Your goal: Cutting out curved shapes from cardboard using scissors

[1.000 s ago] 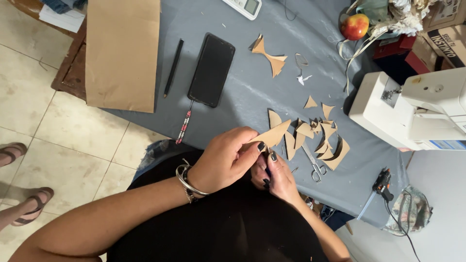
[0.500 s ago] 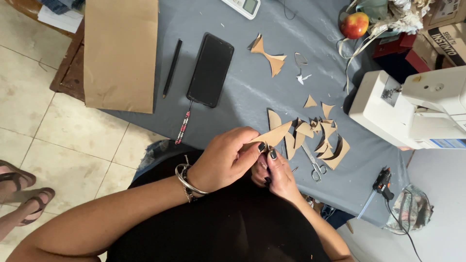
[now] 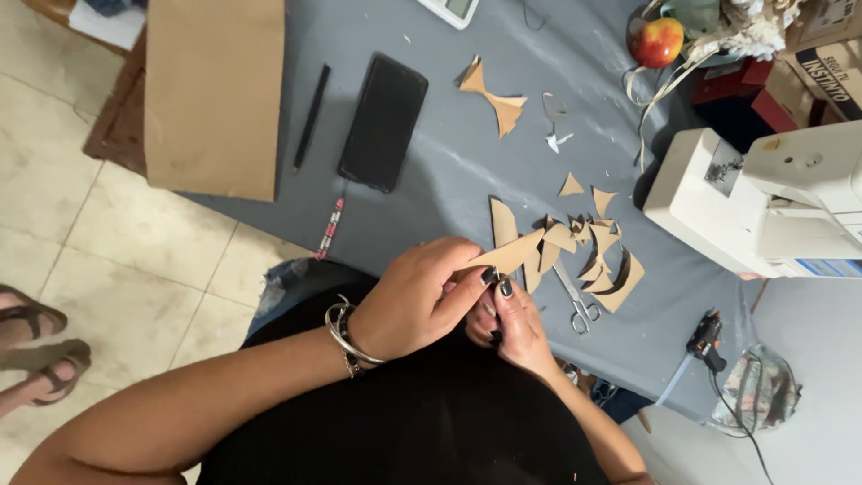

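Note:
My left hand, with bracelets on the wrist, pinches a pointed brown cardboard piece at the near edge of the grey-covered table. My right hand, with dark nails, grips the same piece from below, its fingers pressed against my left thumb. Just right of the hands lie several brown cardboard scraps and a small pair of scissors.
A black phone, a black pen, a large brown cardboard sheet and a bow-shaped cardboard cutout lie further back. A white sewing machine stands on the right, an apple behind it. Another person's sandalled feet are on the floor, left.
Both hands stay on the cardboard piece with hardly any movement. The feet on the floor at the left have shifted a little.

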